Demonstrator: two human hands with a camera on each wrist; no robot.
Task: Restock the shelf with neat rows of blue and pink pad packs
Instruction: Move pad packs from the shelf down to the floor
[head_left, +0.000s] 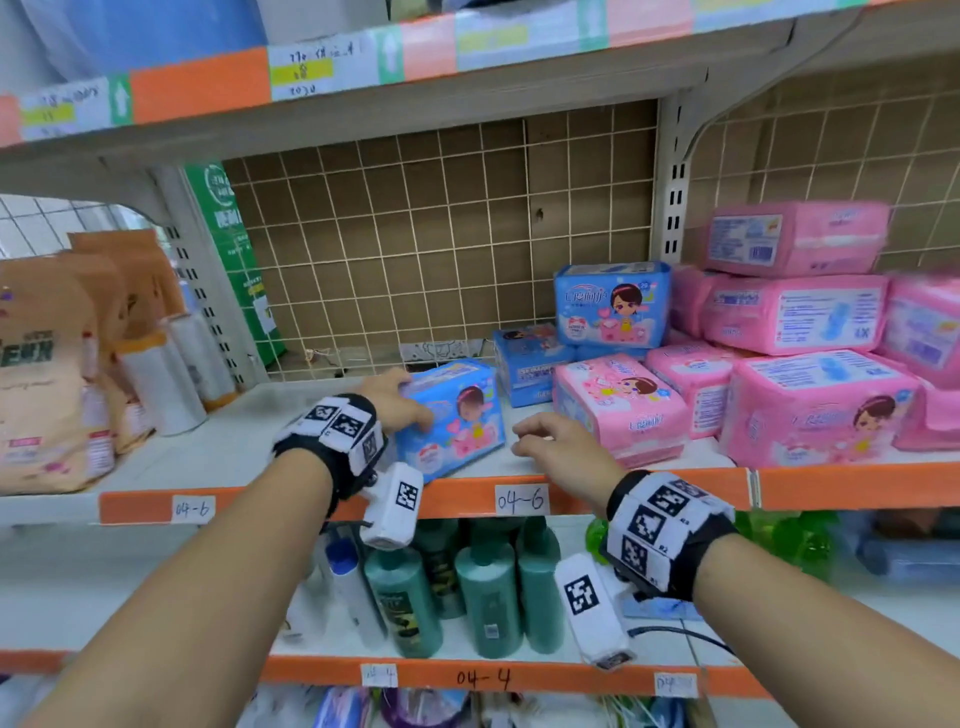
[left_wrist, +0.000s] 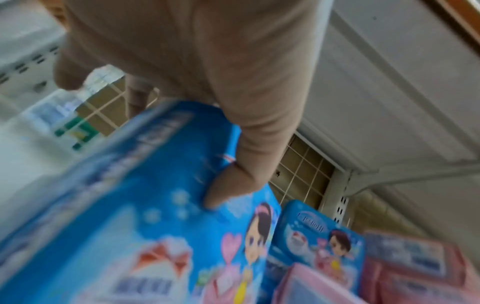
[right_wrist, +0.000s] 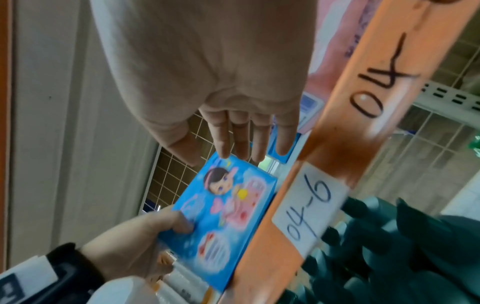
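Observation:
My left hand (head_left: 402, 397) grips a blue pad pack (head_left: 457, 415) by its left end, thumb on the printed front (left_wrist: 221, 191), standing it near the front of the shelf (head_left: 249, 441). The same pack (right_wrist: 223, 216) shows in the right wrist view above the orange shelf lip. My right hand (head_left: 550, 441) hovers just right of the pack, fingers (right_wrist: 257, 142) relaxed and holding nothing. Two more blue packs (head_left: 610, 304) (head_left: 524, 364) sit behind. Pink packs (head_left: 618, 408) (head_left: 815, 405) are piled unevenly on the right.
Brown paper bags (head_left: 47, 374) and white rolls (head_left: 161, 384) fill the shelf's left end. A wire grid back panel (head_left: 441, 228) closes the rear. Green bottles (head_left: 483, 587) stand on the shelf below. The orange lip carries a label 04-6 (head_left: 521, 500).

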